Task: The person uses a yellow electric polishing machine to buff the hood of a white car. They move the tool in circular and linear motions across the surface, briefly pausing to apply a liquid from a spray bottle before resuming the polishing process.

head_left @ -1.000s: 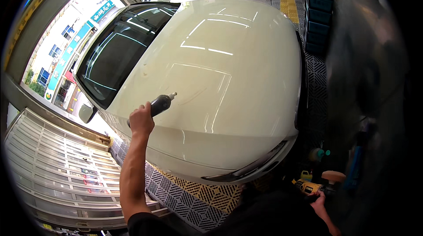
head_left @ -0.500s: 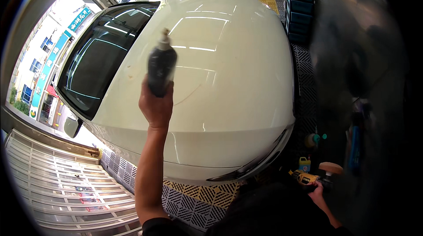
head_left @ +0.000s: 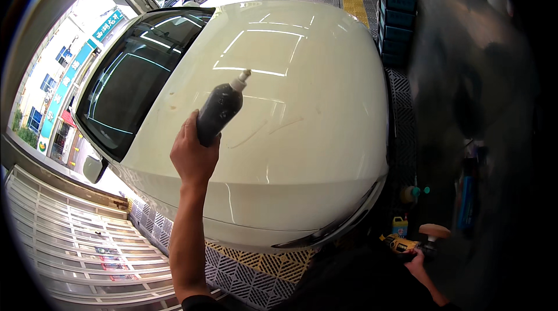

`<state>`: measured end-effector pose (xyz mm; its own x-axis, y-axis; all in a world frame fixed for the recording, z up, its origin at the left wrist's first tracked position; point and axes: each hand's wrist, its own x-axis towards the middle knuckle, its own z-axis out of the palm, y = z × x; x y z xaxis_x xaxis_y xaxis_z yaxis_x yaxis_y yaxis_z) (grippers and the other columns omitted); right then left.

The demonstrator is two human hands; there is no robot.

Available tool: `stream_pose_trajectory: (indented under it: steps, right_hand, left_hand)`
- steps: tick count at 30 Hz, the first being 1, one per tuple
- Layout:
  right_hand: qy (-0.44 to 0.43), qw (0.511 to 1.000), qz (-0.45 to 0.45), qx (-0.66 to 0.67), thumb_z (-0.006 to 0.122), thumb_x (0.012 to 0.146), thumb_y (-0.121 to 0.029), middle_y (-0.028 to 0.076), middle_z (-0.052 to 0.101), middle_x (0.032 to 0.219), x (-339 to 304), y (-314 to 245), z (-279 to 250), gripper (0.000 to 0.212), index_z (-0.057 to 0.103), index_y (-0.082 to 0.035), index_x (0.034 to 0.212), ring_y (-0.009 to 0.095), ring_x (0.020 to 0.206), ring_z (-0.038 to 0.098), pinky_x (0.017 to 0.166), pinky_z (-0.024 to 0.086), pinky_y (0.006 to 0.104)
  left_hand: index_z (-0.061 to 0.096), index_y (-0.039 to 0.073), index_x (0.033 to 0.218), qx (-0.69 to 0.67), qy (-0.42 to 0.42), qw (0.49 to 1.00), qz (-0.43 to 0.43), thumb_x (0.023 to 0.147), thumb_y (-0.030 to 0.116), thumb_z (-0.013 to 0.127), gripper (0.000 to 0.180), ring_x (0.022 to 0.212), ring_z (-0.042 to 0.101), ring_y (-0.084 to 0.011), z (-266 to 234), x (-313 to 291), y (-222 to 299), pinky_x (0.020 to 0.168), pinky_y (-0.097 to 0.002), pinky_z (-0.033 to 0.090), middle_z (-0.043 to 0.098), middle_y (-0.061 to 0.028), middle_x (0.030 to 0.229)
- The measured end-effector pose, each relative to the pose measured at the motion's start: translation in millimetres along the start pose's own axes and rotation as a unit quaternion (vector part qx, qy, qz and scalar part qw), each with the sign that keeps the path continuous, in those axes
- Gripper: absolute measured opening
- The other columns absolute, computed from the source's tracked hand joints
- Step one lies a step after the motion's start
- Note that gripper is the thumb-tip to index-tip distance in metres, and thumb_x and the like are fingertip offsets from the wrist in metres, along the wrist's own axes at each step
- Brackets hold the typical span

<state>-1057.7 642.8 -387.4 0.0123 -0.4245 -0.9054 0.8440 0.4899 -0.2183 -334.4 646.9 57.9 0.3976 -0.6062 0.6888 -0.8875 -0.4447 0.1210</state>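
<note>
Bottle (head_left: 220,113), dark with a pale nozzle (head_left: 240,81), is held over the white car hood (head_left: 334,154), tilted, its tip pointing away from the person and slightly right. The left hand (head_left: 195,153) has its fingers clamped around the bottle's lower end. Thin brownish streaks (head_left: 286,126) mark the paint just right of the bottle. At lower right, beside the front of the car, the right hand (head_left: 415,258) grips a yellow-and-black power polisher (head_left: 402,245) with a round tan pad (head_left: 435,231); its fingers appear closed on the body, though shadow hides part of them. The bottle is probably fairly light, soft enough to squeeze and slippery if smeared, best held around its body; the polisher looks stiff and heavier, best taken by its body, clear of the pad.
</note>
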Motion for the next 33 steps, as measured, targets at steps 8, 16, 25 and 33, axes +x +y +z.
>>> stream_pose_trajectory:
  steps: [8,16,25,33]
  right_hand:
    - [0.034,0.999,0.012,-0.034,0.062,0.099,-0.02,0.001,0.048,0.074,11,-3,34,0.026,0.046,-0.016,0.08,0.02,0.067,0.05,0.073,0.055,0.0409]
    - [0.041,0.992,-0.005,-0.122,0.063,0.096,-0.019,0.0,0.049,0.069,29,-44,59,0.028,0.046,-0.017,0.074,0.02,0.065,0.057,0.068,0.063,0.0445]
    - [0.051,0.979,0.058,-0.191,0.065,0.096,-0.024,0.004,0.051,0.071,55,-76,85,0.031,0.045,-0.017,0.074,0.029,0.069,0.057,0.079,0.058,0.0467]
    - [0.087,0.952,-0.043,-0.289,0.064,0.1,-0.013,0.006,0.053,0.075,67,-99,81,0.029,0.045,-0.013,0.079,0.028,0.077,0.059,0.087,0.059,0.0461]
  left_hand:
    - [0.07,0.008,0.132,0.276,-0.168,0.946,-0.02,0.086,0.009,0.082,0.047,0.09,0.077,-0.0374,43,-33,-90,0.081,-0.0503,0.062,0.077,-0.0124,0.105]
    - [0.069,0.006,0.142,0.04,-0.025,0.998,-0.048,0.081,0.018,0.093,0.066,0.109,0.079,-0.0385,-8,-27,38,0.092,-0.0482,0.064,0.081,-0.0151,0.125]
    - [0.072,0.01,0.135,0.151,-0.214,0.954,-0.144,0.081,0.021,0.091,0.059,0.1,0.079,-0.0408,7,-129,38,0.084,-0.0497,0.064,0.081,-0.0173,0.114]
    - [0.07,0.007,0.142,-0.086,-0.043,0.849,-0.519,0.083,0.034,0.097,0.07,0.102,0.081,-0.0353,-108,-394,62,0.091,-0.0503,0.063,0.082,-0.0166,0.115]
